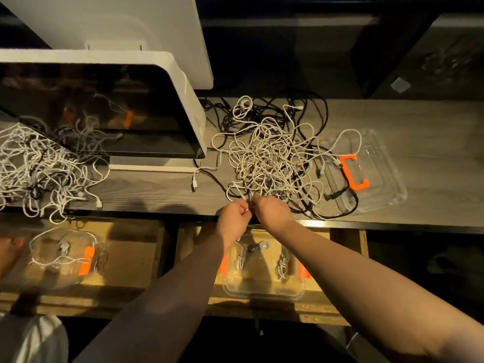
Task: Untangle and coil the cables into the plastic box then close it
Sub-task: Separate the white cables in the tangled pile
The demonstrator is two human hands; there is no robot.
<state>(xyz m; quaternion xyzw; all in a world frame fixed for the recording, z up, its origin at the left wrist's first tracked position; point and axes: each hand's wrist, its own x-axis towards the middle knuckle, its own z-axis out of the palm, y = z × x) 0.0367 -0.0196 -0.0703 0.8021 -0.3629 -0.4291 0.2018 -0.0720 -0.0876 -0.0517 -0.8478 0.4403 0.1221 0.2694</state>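
Cables sprawl tangled just beyond both grips; left hand and right hand pinch one white strand at tabletop edge.

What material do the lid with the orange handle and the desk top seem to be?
The lid looks like clear glossy plastic: cables and desk show through it. The desk top looks like matte grey wood, perhaps laminate: grain lines run along it.

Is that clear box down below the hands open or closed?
Open: the clear plastic box has no lid, coiled cables lie inside, and its orange-handled lid rests on the desk.
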